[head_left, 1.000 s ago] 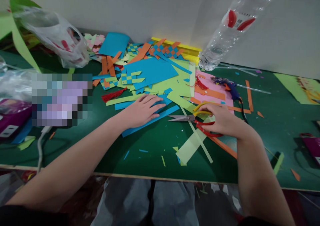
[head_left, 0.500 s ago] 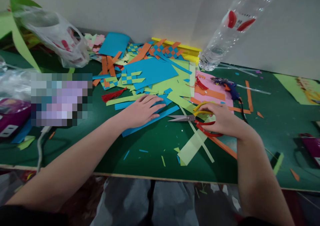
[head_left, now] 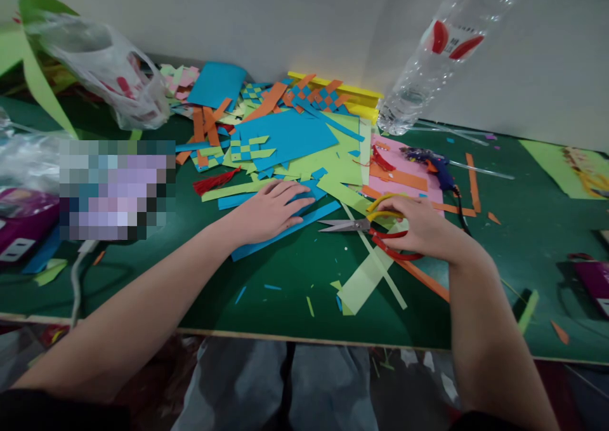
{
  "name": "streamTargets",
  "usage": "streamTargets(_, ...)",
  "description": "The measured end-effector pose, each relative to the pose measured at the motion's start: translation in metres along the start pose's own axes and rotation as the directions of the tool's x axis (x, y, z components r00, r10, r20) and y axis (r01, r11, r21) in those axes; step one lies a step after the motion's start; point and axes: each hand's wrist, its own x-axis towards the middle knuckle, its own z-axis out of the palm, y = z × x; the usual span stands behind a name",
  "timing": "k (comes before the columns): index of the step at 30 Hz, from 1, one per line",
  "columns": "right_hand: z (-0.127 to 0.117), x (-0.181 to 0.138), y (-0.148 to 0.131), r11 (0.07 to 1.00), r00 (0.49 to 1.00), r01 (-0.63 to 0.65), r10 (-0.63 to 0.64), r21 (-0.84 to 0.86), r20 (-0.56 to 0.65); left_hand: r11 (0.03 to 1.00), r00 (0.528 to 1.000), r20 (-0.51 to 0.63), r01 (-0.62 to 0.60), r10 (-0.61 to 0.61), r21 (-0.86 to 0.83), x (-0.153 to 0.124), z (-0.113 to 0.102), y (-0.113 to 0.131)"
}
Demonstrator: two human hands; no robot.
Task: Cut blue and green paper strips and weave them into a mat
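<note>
My left hand (head_left: 273,212) lies flat with its fingers stretched out over blue paper strips (head_left: 307,223) on the table. In my right hand (head_left: 421,225) is a pair of scissors (head_left: 354,225) with yellow and red handles; the fingers wrap the handles, and the slightly parted blades point left toward the strips. Beneath the scissors, pale green paper strips (head_left: 368,278) cross one another. Past the hands spreads a heap of cut paper, with a large blue sheet (head_left: 290,136), a woven green and blue piece (head_left: 247,148) and a red tassel (head_left: 216,181).
A clear plastic bottle (head_left: 413,82) leans at the back right. On pink paper (head_left: 387,193) lies a dark blue corded tool (head_left: 442,174). To the left are a plastic bag (head_left: 128,88), a blurred-out object (head_left: 118,193) and a white cable (head_left: 75,285). The table's edge (head_left: 266,338) runs near me.
Almost nothing differs. Both hands and the scissors keep their places, and the whole view has shifted only very slightly.
</note>
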Motion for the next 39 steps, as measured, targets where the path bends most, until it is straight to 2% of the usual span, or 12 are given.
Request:
streamTargets(14,-0.002,0.0,-0.006,1.0,1.0,-0.003,0.003,0.024,0.003,1.0,0.999,-0.03,-0.023,0.022,-0.014,0.0,0.005,-0.003)
streamTargets(19,-0.001,0.0,-0.011,0.999,0.999,0.009,-0.008,0.034,-0.033,1.0,0.999,-0.045,-0.021,0.02,-0.008,0.0,0.008,-0.003)
streamTargets(24,0.005,0.005,-0.013,0.996,0.993,0.069,-0.064,0.049,-0.098,1.0,0.998,-0.054,-0.022,0.021,-0.016,0.0,0.008,-0.003)
streamTargets(39,0.019,0.018,-0.03,0.984,0.978,0.176,-0.171,0.031,-0.118,0.999,0.999,-0.039,-0.01,0.009,-0.044,0.001,0.007,-0.003)
